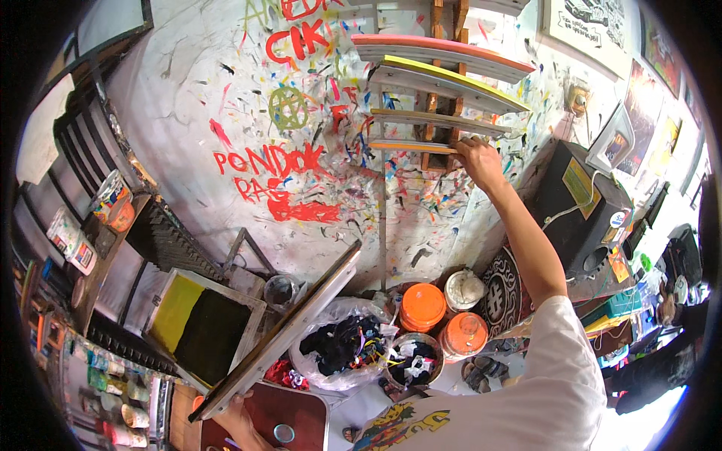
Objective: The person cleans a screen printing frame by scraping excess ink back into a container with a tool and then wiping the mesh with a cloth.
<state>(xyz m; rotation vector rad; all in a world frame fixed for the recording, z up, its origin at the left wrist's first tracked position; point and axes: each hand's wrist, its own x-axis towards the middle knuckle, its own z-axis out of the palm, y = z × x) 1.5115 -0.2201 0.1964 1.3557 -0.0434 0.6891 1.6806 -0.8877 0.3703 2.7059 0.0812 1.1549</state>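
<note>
My left hand (240, 420) is at the bottom, holding the lower end of a long framed panel (282, 327) seen nearly edge-on. The panel slants up to the right; its broad face is hidden. My right hand (478, 158) reaches to the wall and grips the right end of a narrow board with an orange edge (412, 147). This board is the lowest of several on a slotted wooden rack (431, 127). Above it are a brown-edged board (440, 120), a yellow-edged one (451, 79) and a pink-edged one (440, 45).
A yellow-and-black screen frame (203, 321) leans at left. Below the paint-marked wall stand a plastic bag of dark rags (338, 344), a rag bin (417, 361) and orange-lidded buckets (422, 304). A black speaker (586, 208) is at right, a dark red table (304, 403) below, paint containers (113, 383) lower left.
</note>
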